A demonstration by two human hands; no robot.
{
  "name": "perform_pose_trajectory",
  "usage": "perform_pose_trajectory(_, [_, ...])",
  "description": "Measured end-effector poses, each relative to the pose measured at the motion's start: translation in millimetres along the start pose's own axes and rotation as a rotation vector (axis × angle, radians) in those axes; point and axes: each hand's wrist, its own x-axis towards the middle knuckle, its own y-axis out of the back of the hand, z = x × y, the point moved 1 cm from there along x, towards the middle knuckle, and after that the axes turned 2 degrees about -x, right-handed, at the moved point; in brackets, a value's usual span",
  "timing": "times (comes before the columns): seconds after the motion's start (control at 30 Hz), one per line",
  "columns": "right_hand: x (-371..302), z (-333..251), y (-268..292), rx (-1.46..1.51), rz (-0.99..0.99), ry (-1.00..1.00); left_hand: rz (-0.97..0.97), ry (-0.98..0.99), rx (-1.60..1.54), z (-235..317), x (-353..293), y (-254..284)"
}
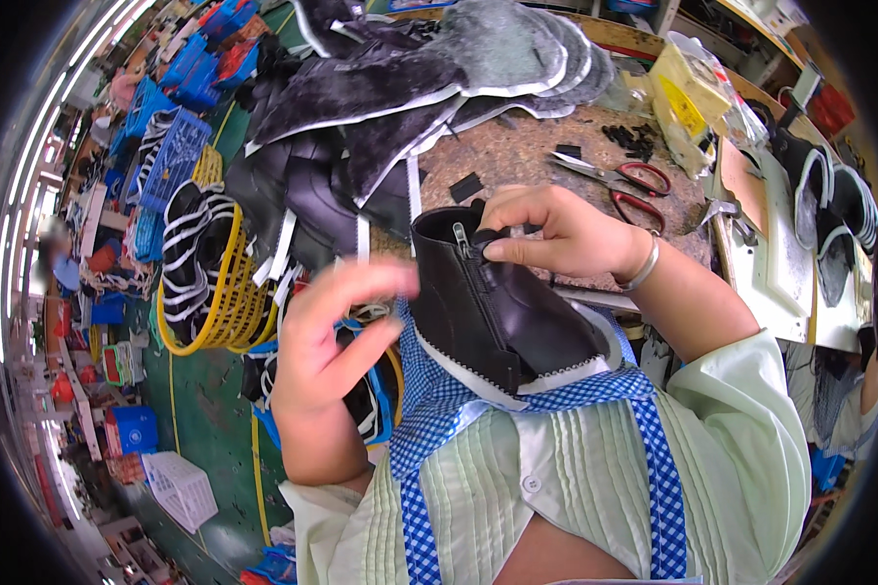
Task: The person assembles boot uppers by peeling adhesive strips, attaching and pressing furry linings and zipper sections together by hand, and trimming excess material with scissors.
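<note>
A black leather shoe upper with a zipper rests against my checked apron, its white-edged, toothed rim toward me. My right hand pinches the top edge of the upper beside the zipper's metal pull. To the left of it, my left hand is blurred by motion, thumb and fingers apart with nothing between them. Beyond my right hand lie red-handled scissors on the brown worktable. Small black pieces are on the tabletop near the upper.
Grey fleece-lined pieces are heaped at the back of the table, with black leather pieces on the left. A yellow basket of white-edged parts stands left. At back right is a yellow box; more parts lie at right.
</note>
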Motion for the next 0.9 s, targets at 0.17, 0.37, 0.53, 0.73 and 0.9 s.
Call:
perform_pose_trajectory(0.17, [3.3,-34.0,-6.0,-0.208,0.092,0.249,-0.029,-0.078,0.367,-16.5,20.3,-20.3])
perform_pose_trajectory(0.37, [-8.2,-46.3,-5.6,-0.323,0.186,0.216,-0.076,-0.154,0.325,-15.6,26.6,-23.3])
perform_pose_trajectory(0.53, [-7.9,-50.9,-5.5,-0.323,0.212,0.156,-0.082,-0.166,0.31,-14.8,27.1,-25.3])
perform_pose_trajectory(0.73, [-5.5,-52.8,-7.4,-0.218,0.221,0.067,-0.084,-0.186,0.272,-20.5,28.8,-28.1])
perform_pose_trajectory(0.9, [-4.7,-58.6,-4.0,-0.21,0.219,0.031,-0.085,-0.158,0.086,-25.4,32.5,-26.9])
